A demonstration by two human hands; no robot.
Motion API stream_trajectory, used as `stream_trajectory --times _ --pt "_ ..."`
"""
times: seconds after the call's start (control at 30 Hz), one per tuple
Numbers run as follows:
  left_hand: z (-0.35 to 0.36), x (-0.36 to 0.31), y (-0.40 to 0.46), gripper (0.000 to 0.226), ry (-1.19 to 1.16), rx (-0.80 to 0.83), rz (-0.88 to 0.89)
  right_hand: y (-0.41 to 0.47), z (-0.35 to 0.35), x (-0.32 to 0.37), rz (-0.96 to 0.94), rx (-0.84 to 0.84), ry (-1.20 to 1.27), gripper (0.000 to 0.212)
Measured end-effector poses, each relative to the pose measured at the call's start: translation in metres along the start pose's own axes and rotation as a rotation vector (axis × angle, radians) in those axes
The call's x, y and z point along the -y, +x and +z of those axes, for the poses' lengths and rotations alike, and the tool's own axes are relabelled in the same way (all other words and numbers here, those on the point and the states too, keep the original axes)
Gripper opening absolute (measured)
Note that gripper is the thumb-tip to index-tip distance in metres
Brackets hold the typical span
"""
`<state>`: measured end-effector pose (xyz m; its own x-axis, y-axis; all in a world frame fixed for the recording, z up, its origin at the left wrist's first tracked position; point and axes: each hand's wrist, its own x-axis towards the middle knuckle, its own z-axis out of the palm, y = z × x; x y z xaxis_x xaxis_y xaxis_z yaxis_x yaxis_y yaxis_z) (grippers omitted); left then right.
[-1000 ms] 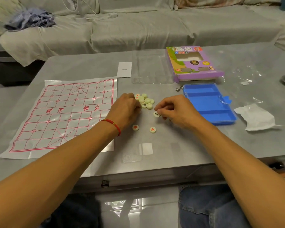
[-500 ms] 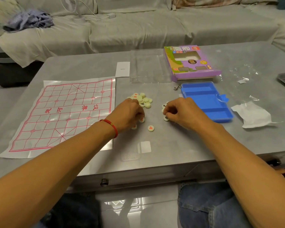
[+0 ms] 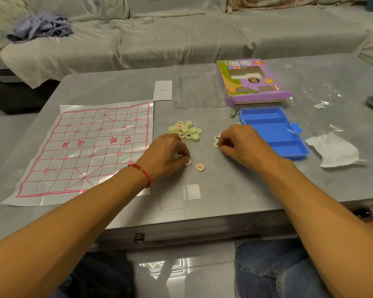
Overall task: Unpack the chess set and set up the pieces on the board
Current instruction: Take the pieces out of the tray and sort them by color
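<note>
Right now the left hand [image 3: 167,154] pinches a red-marked disc [image 3: 188,162] against the table [image 3: 235,190], another disc [image 3: 200,167] lying just at its 3 o'clock. At 12 o'clock sits the pile [image 3: 186,130] of pieces. The right hand [image 3: 243,145], fingers curled, pinches two pieces [image 3: 217,141] beside the blue tray [image 3: 274,131]. At 9 o'clock the board [image 3: 84,151] lies flat, bare of pieces.

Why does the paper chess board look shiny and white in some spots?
In the head view, room light bounces off the glossy board, washing out patches; the table mirrors bright squares too, and the wide lens bends the edges.
</note>
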<state>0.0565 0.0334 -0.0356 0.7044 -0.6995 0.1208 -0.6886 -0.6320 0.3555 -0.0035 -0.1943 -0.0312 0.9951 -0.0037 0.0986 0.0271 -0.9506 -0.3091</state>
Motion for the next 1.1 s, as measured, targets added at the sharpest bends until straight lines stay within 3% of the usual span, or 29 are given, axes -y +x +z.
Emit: stream_trajectory --times 0.3,0.53,0.8,0.97,1.1 --pt "-0.009 0.024 0.01 0.024 0.034 -0.22 -0.249 0.03 0.028 0.035 -0.08 -0.083 -0.039 0.034" --pt "0.001 0.02 0.019 0.026 0.064 -0.131 -0.258 0.042 0.04 0.039 -0.046 -0.097 -0.035 0.02" --pt "-0.004 0.018 0.017 0.022 0.106 -0.039 -0.21 0.04 0.034 0.038 -0.008 -0.035 0.082 0.019" --pt "-0.01 0.022 0.014 0.02 -0.047 -0.068 -0.322 0.033 0.028 0.04 0.0 0.032 0.103 0.024" --pt "-0.013 0.022 0.013 0.02 -0.115 0.001 -0.328 0.024 0.016 0.043 0.049 0.037 0.301 0.022"
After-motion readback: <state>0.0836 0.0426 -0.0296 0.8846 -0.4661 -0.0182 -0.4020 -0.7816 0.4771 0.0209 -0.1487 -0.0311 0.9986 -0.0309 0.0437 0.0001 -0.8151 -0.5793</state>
